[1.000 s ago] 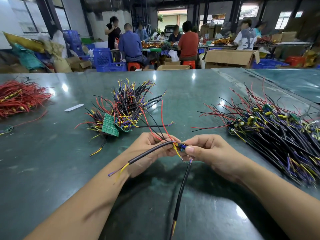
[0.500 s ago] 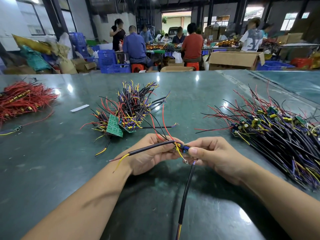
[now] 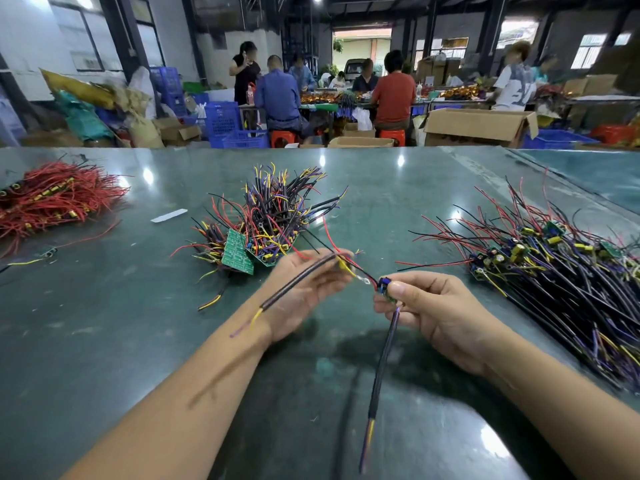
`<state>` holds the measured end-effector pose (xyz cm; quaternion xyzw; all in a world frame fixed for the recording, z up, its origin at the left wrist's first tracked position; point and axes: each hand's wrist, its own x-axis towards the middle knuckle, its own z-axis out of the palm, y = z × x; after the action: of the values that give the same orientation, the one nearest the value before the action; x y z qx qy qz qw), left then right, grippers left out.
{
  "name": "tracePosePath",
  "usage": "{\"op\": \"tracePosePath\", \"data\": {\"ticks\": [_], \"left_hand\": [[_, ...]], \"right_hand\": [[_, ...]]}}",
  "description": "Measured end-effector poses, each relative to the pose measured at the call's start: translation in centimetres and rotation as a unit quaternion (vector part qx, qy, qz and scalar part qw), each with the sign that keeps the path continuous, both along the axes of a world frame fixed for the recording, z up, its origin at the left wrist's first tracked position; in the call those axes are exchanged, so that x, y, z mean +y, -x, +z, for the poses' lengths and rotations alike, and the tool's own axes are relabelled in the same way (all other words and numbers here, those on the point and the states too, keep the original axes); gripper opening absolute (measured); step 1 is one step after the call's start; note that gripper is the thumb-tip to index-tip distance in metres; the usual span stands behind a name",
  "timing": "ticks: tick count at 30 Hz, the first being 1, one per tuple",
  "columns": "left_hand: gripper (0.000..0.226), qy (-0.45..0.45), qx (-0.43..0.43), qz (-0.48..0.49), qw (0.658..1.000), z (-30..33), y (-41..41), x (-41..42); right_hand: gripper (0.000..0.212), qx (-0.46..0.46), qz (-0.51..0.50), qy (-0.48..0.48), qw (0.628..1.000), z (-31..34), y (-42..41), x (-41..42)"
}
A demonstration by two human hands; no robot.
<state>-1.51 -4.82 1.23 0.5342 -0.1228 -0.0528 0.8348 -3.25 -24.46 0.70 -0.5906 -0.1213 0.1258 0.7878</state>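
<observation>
- Now pinching small green circuit board (image 3: 385, 289) in right hand (image 3: 436, 313).
- Gripping black sheathed cable (image 3: 298, 284) in left hand (image 3: 306, 297).
- Holding both just apart over glossy dark-green tabletop (image 3: 104, 323).

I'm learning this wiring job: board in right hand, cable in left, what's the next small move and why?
Probably draw the left hand leftward, pulling the black cable straight from the small board the right hand pinches; the short wires between the hands look bent and slack.

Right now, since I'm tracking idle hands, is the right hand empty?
No, the right hand pinches a small circuit board with a black cable hanging from it.
</observation>
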Motion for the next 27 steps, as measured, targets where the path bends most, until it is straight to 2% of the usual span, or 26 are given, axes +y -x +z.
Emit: {"op": "tracePosePath", "data": {"ticks": [4, 7, 10, 12, 14, 16, 17, 19, 21, 22, 23, 24, 26, 27], "left_hand": [[0.018, 0.057, 0.008, 0.207, 0.977, -0.5, -1.5, 0.9], [0.024, -0.051, -0.006, 0.374, 0.926, -1.1, -2.7, 2.4], [0.017, -0.117, -0.016, 0.483, 0.868, -1.4, -3.2, 3.6], [0.031, -0.132, -0.024, 0.501, 0.855, -1.3, -3.3, 3.7], [0.061, -0.136, -0.03, 0.459, 0.877, -1.2, -3.0, 3.4], [0.088, -0.196, -0.033, 0.422, 0.884, -1.0, -2.5, 2.7], [0.095, -0.255, -0.031, 0.429, 0.866, -0.8, -2.0, 2.2], [0.095, -0.357, -0.063, 0.49, 0.793, -0.3, -0.9, 1.6], [0.081, -0.372, -0.215, 0.533, 0.729, 0.6, 0.5, 1.1], [0.067, -0.37, -0.29, 0.513, 0.719, 0.9, 1.1, 0.9], [0.05, -0.361, -0.343, 0.461, 0.734, 1.2, 1.6, 0.6], [0.035, -0.351, -0.36, 0.389, 0.772, 1.2, 2.0, 0.3], [0.017, -0.344, -0.307, 0.249, 0.851, 0.8, 2.5, -1.0], [0.014, -0.349, -0.273, 0.207, 0.872, 0.5, 2.6, -1.6]], "right_hand": [[0.017, 0.003, -0.043, -0.008, 0.999, 0.0, -0.1, -0.2], [0.015, -0.004, -0.08, -0.024, 0.996, 0.1, -0.3, -0.3], [0.012, -0.012, -0.121, -0.044, 0.992, 0.2, -0.6, -0.8], [0.01, -0.01, -0.143, -0.066, 0.987, 0.3, -0.8, -1.1], [0.01, -0.002, -0.156, -0.081, 0.984, 0.3, -0.9, -1.3], [0.01, 0.003, -0.157, -0.084, 0.984, 0.3, -0.9, -1.3], [0.01, 0.004, -0.155, -0.083, 0.984, 0.3, -0.9, -1.2], [0.01, 0.002, -0.145, -0.074, 0.987, 0.2, -0.8, -1.0], [0.01, -0.005, -0.133, -0.065, 0.989, 0.2, -0.6, -0.8], [0.011, -0.009, -0.128, -0.059, 0.99, 0.1, -0.5, -0.7], [0.012, -0.012, -0.122, -0.053, 0.991, 0.1, -0.4, -0.6], [0.013, -0.016, -0.116, -0.045, 0.992, 0.1, -0.4, -0.5], [0.017, -0.025, -0.101, -0.028, 0.994, 0.1, -0.3, -0.3], [0.019, -0.03, -0.091, -0.017, 0.995, 0.0, -0.2, -0.2]]}}
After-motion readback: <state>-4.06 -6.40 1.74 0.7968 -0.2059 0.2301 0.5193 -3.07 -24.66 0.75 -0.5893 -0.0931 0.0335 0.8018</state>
